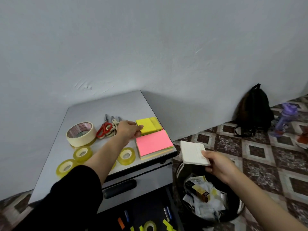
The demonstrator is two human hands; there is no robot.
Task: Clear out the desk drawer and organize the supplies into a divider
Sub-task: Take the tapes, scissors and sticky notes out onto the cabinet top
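figure: sorting stationery at a low drawer unit, head view.

the left hand (129, 130) reaches across the grey worktop (100, 112) and pinches the left edge of the yellow sticky-note pad (150, 125), thumb on top. this pad lies at the right edge of the worktop, toward the far right corner. the pink sticky-note pad (154, 144) sits touching its near side, at the near right corner.

the right hand (218, 165) grasps a white notepad (193, 152) by its right end, thumb on the top face and fingers beneath. the notepad is held in the air off the right edge of the worktop, above the far rim of the black waste bin (236, 212), which holds crumpled paper and a small dark box.

left of the left hand lie red-handled scissors (105, 129) and white-handled scissors (114, 125), blades toward the wall. the masking tape roll (80, 133) stands further left. three clear tape rolls lie near the front edge: one (82, 153) just in front of the masking tape, one (65, 167) at the left edge, one (126, 155) just left of the pink pad.

below the worktop the closed top drawer shows a black handle (119, 188). a lower drawer (141, 214) is open and holds pens (166, 213), another tape roll (150, 226) and coloured paper scraps.

a black backpack (255, 110) leans on the wall, a purple bottle (285, 119) beside it on the tiled floor.
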